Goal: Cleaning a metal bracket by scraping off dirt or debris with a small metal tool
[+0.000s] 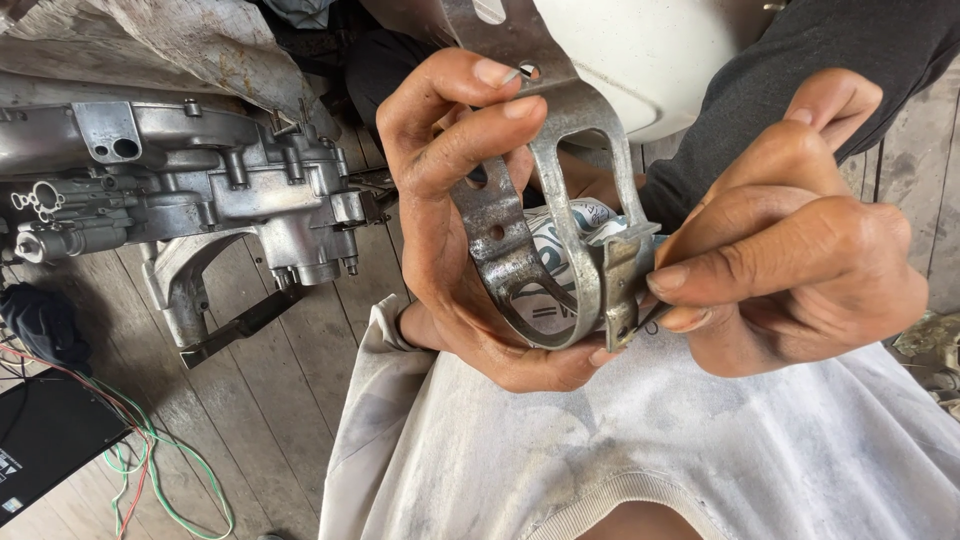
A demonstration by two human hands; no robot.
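Grey cast-metal engine casing (pixel 190 190) lies on the plank floor (pixel 270 400), well left of the hands. Left hand (pixel 450 200) curls closed around a looped metal bracket (pixel 540 250) above the lap; right hand (pixel 790 250) pinches its small end tab (pixel 622 290).

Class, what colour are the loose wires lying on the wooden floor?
The wires are mostly green, with some red, seen in the head view.

Daylight was soft and even; shadows faint; mild glare on white tank (pixel 640 50), upper frame; focus sharp throughout.
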